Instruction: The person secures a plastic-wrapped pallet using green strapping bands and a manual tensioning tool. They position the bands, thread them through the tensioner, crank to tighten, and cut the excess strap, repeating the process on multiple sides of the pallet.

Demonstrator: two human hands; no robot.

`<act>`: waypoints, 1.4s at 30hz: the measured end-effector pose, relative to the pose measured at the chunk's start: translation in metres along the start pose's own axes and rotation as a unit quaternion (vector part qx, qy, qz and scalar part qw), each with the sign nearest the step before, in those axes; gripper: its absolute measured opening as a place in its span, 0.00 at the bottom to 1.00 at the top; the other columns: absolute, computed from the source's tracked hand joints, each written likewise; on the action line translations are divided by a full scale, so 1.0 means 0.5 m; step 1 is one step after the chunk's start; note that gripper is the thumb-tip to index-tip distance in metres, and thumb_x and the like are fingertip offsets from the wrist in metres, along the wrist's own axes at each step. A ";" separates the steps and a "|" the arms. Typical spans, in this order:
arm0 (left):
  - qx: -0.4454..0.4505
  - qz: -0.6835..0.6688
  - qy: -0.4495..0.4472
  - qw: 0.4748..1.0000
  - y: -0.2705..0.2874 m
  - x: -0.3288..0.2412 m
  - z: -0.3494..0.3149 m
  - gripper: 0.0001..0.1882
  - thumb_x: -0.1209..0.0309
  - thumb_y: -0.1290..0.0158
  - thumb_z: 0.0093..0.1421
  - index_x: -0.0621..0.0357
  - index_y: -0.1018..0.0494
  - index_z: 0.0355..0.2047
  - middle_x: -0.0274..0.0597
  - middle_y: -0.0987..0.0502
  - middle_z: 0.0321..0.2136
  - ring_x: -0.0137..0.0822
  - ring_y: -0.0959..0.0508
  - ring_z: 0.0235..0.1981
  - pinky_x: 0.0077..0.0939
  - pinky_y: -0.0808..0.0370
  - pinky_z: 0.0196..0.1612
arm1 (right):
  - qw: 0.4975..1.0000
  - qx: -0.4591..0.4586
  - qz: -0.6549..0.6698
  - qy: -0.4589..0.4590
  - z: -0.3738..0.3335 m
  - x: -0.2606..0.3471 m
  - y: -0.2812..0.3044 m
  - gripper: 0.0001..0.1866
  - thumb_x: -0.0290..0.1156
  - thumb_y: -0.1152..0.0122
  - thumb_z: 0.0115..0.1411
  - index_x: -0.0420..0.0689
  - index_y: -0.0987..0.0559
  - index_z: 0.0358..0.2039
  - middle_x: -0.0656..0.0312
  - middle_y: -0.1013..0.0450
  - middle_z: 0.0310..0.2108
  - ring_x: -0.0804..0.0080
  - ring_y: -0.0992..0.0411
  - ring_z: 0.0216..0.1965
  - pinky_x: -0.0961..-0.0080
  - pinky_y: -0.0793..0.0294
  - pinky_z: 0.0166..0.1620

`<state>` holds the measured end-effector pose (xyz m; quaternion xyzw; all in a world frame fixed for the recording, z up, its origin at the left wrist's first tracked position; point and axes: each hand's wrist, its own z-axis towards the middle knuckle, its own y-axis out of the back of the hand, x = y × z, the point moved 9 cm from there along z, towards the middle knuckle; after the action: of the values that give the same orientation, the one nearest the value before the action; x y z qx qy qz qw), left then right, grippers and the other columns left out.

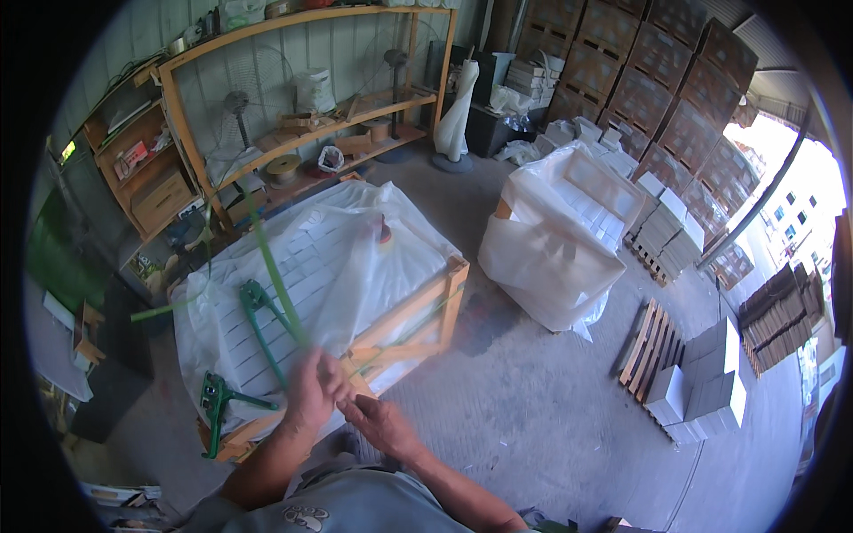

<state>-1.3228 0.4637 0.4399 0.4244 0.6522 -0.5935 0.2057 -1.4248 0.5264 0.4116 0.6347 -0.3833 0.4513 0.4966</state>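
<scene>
A wooden-framed crate [449, 311] stands in front of me, filled with white boxes [233, 327] under clear plastic film [355, 233]. A green strap [274, 266] runs up from my left hand [315, 389], which is closed around it at the crate's near edge. Touching the left fingertips, my right hand [382, 425] is closed too, its fingers pinched; whatever is in them is too small to make out. On the crate top to the left lie a green long-handled strapping tool [259, 306] and a green strapping tensioner [215, 398].
Another film-wrapped crate [560, 240] stands ahead to the right. White boxes [702, 382] sit by a wooden pallet [651, 346] at the right. Behind are a wooden rack [306, 147] with fans and a tall roll of film [455, 115]. Stacked brown cartons [640, 89] line the back right.
</scene>
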 end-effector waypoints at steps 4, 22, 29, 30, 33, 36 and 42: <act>-0.067 -0.016 -0.098 0.993 0.086 -0.175 0.072 0.21 0.52 0.59 0.67 0.49 0.40 0.20 0.28 0.45 0.10 0.27 0.45 0.10 0.27 0.40 0.19 | 0.999 0.025 -0.017 -0.027 -0.058 -0.199 -0.058 0.22 0.47 0.47 0.64 0.36 0.24 0.34 0.43 0.28 0.26 0.48 0.32 0.26 0.59 0.31 0.33; -0.126 -0.190 -0.393 0.891 0.723 -0.774 0.100 0.11 0.66 0.58 0.67 0.53 0.36 0.26 0.27 0.42 0.14 0.24 0.43 0.14 0.19 0.45 0.21 | 0.962 0.018 0.036 -0.269 -0.151 -0.324 -0.022 0.27 0.50 0.46 0.63 0.38 0.23 0.18 0.66 0.33 0.15 0.81 0.37 0.22 0.76 0.33 0.29; -0.238 -0.122 -0.478 0.837 1.131 -0.893 -0.145 0.10 0.68 0.62 0.67 0.54 0.37 0.28 0.33 0.40 0.20 0.29 0.39 0.21 0.25 0.39 0.30 | 0.984 0.064 0.030 -0.161 0.034 -0.002 0.015 0.23 0.48 0.42 0.61 0.39 0.21 0.23 0.65 0.31 0.18 0.81 0.35 0.24 0.78 0.33 0.30; -0.267 -0.085 -0.491 0.825 1.194 -0.910 -0.189 0.09 0.68 0.62 0.67 0.54 0.38 0.28 0.34 0.41 0.21 0.30 0.40 0.21 0.26 0.38 0.31 | 0.988 0.063 0.042 -0.132 0.059 0.049 0.012 0.23 0.48 0.42 0.61 0.38 0.21 0.25 0.65 0.31 0.19 0.81 0.35 0.25 0.77 0.32 0.31; -0.140 -0.049 -0.478 0.866 1.315 -0.916 -0.293 0.06 0.71 0.61 0.65 0.56 0.34 0.34 0.35 0.37 0.23 0.34 0.36 0.24 0.30 0.34 0.34 | 0.991 0.080 0.078 -0.069 0.127 0.185 0.013 0.20 0.45 0.40 0.60 0.37 0.21 0.31 0.65 0.31 0.22 0.80 0.36 0.27 0.78 0.33 0.33; -0.300 0.128 -0.522 0.788 1.404 -0.900 -0.467 0.11 0.70 0.54 0.61 0.59 0.31 0.43 0.38 0.27 0.32 0.39 0.28 0.35 0.38 0.29 0.39 | 0.988 0.116 0.102 0.014 0.185 0.302 0.004 0.16 0.41 0.38 0.59 0.38 0.22 0.33 0.67 0.30 0.24 0.81 0.35 0.28 0.78 0.32 0.33; -0.679 0.713 -0.074 0.158 1.353 -0.833 -0.747 0.12 0.66 0.48 0.57 0.61 0.26 0.37 0.48 0.22 0.34 0.48 0.22 0.35 0.45 0.27 0.38 | 0.981 0.062 -0.165 0.077 0.272 0.174 0.002 0.14 0.37 0.38 0.57 0.39 0.23 0.34 0.54 0.27 0.26 0.66 0.29 0.29 0.71 0.30 0.35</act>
<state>-0.4639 0.6453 0.4347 0.3482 0.1877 0.4645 0.7923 -1.3737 0.3899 0.4813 0.6818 -0.2053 0.4336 0.5523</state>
